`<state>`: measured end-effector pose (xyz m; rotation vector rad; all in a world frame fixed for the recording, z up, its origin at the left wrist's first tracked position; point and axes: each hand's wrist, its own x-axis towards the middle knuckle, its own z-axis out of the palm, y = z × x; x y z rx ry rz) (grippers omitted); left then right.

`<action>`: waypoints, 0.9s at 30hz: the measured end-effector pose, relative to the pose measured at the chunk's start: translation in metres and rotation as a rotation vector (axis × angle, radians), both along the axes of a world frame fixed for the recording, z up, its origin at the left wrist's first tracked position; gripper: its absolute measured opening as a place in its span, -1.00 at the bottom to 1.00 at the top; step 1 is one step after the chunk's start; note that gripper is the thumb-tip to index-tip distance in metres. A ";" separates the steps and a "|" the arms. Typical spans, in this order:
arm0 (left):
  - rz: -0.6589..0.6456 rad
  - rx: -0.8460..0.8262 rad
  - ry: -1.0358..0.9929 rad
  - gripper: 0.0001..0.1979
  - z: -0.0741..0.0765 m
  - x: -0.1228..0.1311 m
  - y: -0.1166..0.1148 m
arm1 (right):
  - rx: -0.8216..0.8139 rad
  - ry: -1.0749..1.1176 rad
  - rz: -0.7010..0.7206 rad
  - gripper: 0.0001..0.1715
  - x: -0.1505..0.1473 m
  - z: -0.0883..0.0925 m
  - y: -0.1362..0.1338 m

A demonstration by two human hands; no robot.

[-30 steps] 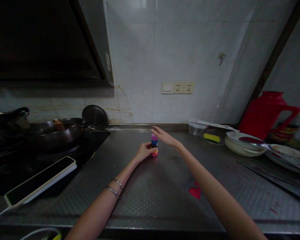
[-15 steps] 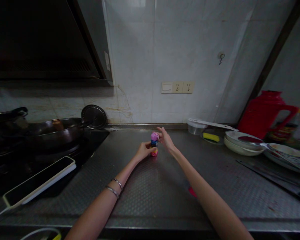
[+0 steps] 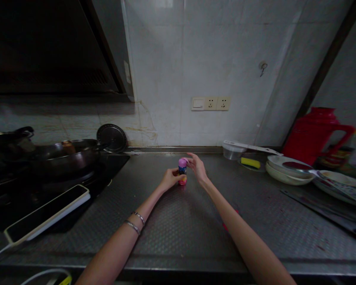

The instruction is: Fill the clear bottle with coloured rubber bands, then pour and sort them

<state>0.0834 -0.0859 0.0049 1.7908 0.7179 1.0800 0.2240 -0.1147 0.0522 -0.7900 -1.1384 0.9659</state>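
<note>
A small bottle (image 3: 182, 170) with a blue, yellow and pink body stands upright on the metal counter (image 3: 172, 225). Its pink cap (image 3: 182, 162) has a small loop on the right side. My left hand (image 3: 169, 179) is closed around the lower body from the left, thumb in front. At the cap's right is my right hand (image 3: 197, 168), fingers stretched out and apart, the fingertips at the loop. A pink-red piece (image 3: 225, 227) lies partly hidden under my right forearm.
On the left are a phone-like device (image 3: 47, 215) with a cable, a pan (image 3: 68, 160) on the stove and a round lid (image 3: 111, 138). On the right stand a plastic tub (image 3: 233, 151), yellow sponge (image 3: 250, 163), stacked bowls (image 3: 289, 179), red thermos (image 3: 310, 136) and a long dark utensil (image 3: 320, 211).
My right hand has shifted slightly, its fingers now a little lower at the cap's loop. My left hand keeps its hold, and the bottle has barely moved.
</note>
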 end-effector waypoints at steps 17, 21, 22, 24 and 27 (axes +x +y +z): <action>-0.010 0.025 0.005 -0.64 -0.005 -0.001 0.007 | 0.183 -0.237 -0.060 -0.41 -0.002 -0.011 0.000; -0.007 0.016 -0.009 -0.67 -0.001 0.000 0.003 | 0.201 -0.401 -0.286 -0.42 -0.004 -0.014 0.001; -0.003 0.012 -0.014 -0.68 0.000 0.001 0.002 | 0.202 -0.427 -0.334 -0.41 -0.006 -0.014 0.001; 0.008 0.012 -0.023 -0.68 0.002 0.002 -0.001 | 0.209 -0.438 -0.363 -0.34 -0.008 -0.015 0.000; 0.016 0.035 -0.015 -0.68 0.005 0.003 -0.002 | 0.209 -0.379 -0.206 -0.27 -0.008 -0.014 0.001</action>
